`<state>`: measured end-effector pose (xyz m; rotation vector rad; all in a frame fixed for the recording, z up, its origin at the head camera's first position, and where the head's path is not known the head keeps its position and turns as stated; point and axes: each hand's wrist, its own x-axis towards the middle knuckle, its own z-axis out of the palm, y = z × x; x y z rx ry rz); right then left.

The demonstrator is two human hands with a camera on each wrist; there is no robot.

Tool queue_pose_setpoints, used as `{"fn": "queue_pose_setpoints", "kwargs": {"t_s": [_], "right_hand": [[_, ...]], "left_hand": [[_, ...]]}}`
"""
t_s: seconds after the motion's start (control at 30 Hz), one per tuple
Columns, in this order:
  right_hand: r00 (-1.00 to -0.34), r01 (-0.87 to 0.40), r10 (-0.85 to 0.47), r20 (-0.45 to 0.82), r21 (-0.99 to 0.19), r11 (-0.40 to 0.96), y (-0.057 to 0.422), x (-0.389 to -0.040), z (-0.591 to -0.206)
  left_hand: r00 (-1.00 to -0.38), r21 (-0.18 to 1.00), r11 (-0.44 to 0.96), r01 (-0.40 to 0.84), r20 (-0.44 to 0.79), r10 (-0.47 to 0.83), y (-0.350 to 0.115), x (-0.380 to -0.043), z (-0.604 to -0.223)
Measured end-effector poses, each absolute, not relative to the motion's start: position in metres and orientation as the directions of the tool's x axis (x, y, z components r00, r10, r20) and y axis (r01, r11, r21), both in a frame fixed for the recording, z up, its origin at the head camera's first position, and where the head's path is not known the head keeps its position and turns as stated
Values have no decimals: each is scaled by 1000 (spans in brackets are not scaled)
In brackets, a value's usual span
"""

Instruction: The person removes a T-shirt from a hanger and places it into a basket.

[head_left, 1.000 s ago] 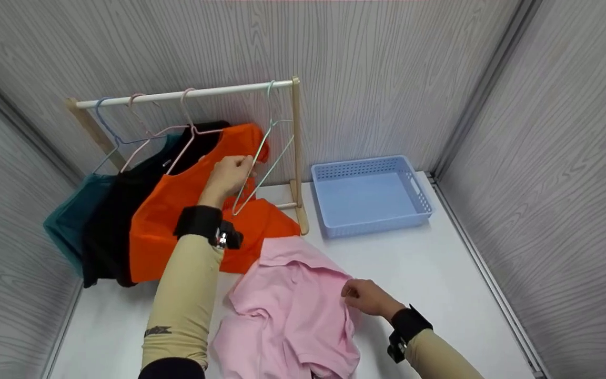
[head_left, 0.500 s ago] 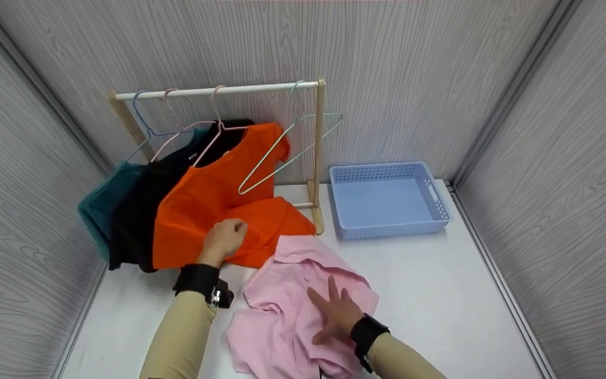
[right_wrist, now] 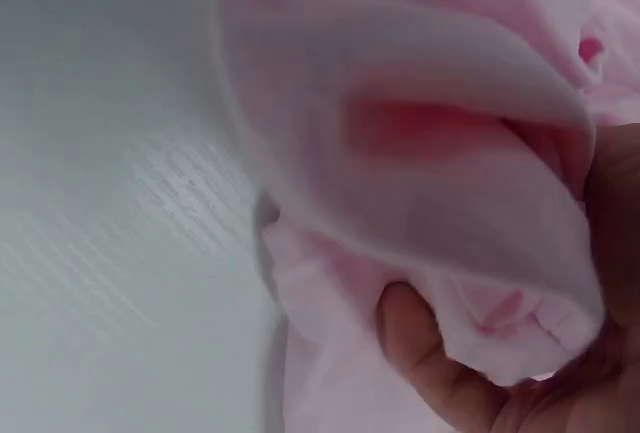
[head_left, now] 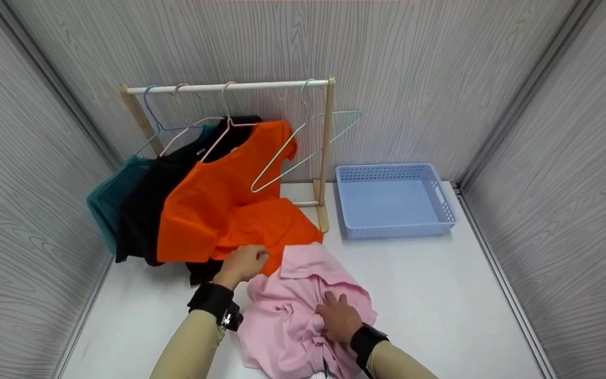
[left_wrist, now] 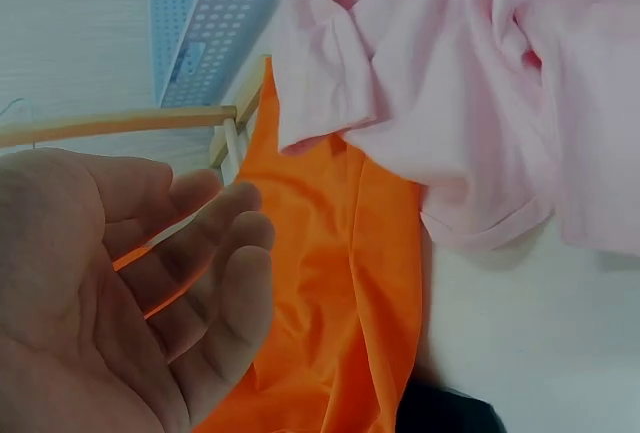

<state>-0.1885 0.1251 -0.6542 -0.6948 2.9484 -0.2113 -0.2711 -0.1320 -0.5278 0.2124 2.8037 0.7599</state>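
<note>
A crumpled pink T-shirt (head_left: 274,339) lies on the white table in front of the clothes rack. My right hand (head_left: 341,318) grips a bunched fold of it, and the cloth (right_wrist: 470,193) bulges between thumb and fingers in the right wrist view. Over the shirt's left edge hovers my left hand (head_left: 244,261), fingers loosely curled around nothing. In the left wrist view that hand (left_wrist: 140,283) overlaps an orange T-shirt (left_wrist: 320,283), whose lower part spreads on the table beside the pink one.
The rack (head_left: 271,86) carries teal (head_left: 108,197), black (head_left: 142,210) and orange shirts on hangers. A bare mint-green hanger (head_left: 276,158) hangs at its right end. A blue perforated basket (head_left: 397,231) stands at the back right, with walls (head_left: 545,158) around.
My left hand has let go of the green hanger and come down toward the pink T-shirt. My right hand spread over that shirt, then gathered its cloth. The head view has shifted.
</note>
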Motion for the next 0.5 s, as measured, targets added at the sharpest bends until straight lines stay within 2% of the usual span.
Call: {"fn": "queue_pose_setpoints", "kwargs": {"t_s": [0.13, 0.27, 0.37, 0.5], "right_hand": [[-871, -464, -489, -55, -237, 854, 138, -197, -660], [-874, -398, -466, -138, -344, 850, 155, -207, -659], [-897, -325, -412, -160, -394, 860, 169, -216, -651], [-948, -240, -302, -98, -403, 883, 183, -226, -635]], "left_hand": [[-958, 525, 848, 66, -205, 202, -132, -269, -529], [-946, 534, 845, 37, -253, 201, -132, -267, -530], [-934, 544, 839, 7, -297, 201, -132, -266, -532], [-919, 546, 838, -23, -341, 197, -131, -264, -534]]}}
